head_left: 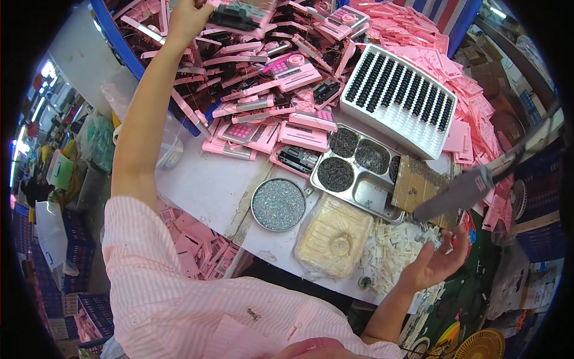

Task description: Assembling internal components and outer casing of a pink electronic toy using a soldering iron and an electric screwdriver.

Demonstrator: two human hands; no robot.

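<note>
Surroundings, by clock face about the picture's centre:
- Worktop (200, 185), pale, bare toward 9 o'clock.
- Heap of pink casings (251, 122), 11 to 12 o'clock, crowded and overlapping, directly beneath the held piece.
- Flat pink panels (421, 57), piled at 1 o'clock.
- White rack (406, 128), 2 o'clock, black round parts in rows.
- Metal tray (366, 185), 3 o'clock, dark small parts in several compartments.
- Round dish (278, 230), near centre, filled with small silvery pieces.
- Wrapped block (332, 239), yellowish, 5 o'clock.
- White plastic pieces (388, 254), loose, 4 o'clock.
- Grey power tool (452, 194), 3 o'clock, slanting across the cardboard (418, 179) and obstructing part of it.

Hands:
- Left hand (190, 21), 11 o'clock: grip grasping one pink casing with black mechanism (238, 18), between 11 and 12 o'clock, above the heap.
- Right hand (435, 263), 4 o'clock: grip released, palm up, fingers loosely curled, near the white plastic pieces.

Obscured: held piece blurred, its far side cut off by the upper edge; left fingertips hard to make out; cardboard hides one end of the tray.

Orientation: held piece's black side faces the camera; visible mechanism's long axis runs roughly 9 to 3 o'clock, the 3 o'clock end dipping slightly.
</note>
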